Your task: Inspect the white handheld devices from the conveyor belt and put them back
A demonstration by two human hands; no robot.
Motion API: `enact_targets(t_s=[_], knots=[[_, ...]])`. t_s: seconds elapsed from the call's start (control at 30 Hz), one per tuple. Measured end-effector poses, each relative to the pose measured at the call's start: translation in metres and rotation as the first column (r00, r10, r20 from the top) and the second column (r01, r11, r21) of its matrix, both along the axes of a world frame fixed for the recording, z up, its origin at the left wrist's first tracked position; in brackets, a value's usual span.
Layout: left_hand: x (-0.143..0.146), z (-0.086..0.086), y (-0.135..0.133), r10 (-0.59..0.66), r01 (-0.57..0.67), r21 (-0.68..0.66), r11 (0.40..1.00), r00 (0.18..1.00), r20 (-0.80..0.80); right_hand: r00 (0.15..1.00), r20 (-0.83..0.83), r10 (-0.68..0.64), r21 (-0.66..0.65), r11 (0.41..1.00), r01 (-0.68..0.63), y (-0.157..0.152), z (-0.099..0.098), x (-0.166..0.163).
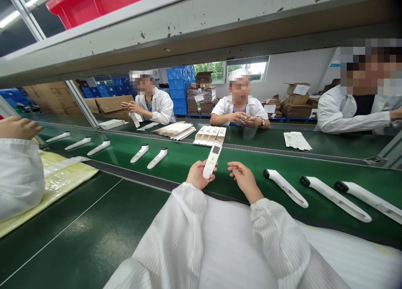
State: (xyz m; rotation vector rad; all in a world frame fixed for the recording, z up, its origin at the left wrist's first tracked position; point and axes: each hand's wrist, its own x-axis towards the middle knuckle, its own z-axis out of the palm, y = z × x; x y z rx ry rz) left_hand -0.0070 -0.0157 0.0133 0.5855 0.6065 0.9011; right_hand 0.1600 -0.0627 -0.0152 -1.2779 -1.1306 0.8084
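A white handheld infrared thermometer (212,160) is held in my left hand (197,175), its small dark screen facing me and its head tilted up and away. My left fingers wrap round its lower body. Just to the right of it, apart from the thermometer, my right hand (243,179) hangs with loosely bent fingers and nothing visible in them. Both hands are above the green conveyor belt (188,155). Nearest my right hand on the belt lies another white thermometer (285,187) with a black tip.
More thermometers lie on the belt, at left (157,157) and right (336,199). Across it are white cartons (210,135), flat cardboard (174,130) and several co-workers. A co-worker's arm (19,167) reaches in at left over a yellow-edged foam sheet (70,172). A shelf beam (188,34) crosses overhead.
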Motion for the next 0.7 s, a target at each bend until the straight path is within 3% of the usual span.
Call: enact_targets(t_s=[0.43,0.6,0.7], knots=[[0.023,-0.002,-0.018,-0.035,0.038,0.07,0.997,0.998,-0.048,0.993,-0.112,0.025,0.007,1.0,-0.024,-0.004,0.008,-0.004],[0.033,-0.008,-0.021,0.064,-0.051,0.197,0.979,0.996,-0.06,0.965,-0.199,0.168,0.012,0.986,-0.169,-0.006,0.009,-0.008],[0.037,-0.009,-0.023,0.081,-0.069,0.18,0.981,0.995,-0.059,0.927,-0.306,0.217,0.01,0.974,-0.224,-0.007,0.009,-0.01]])
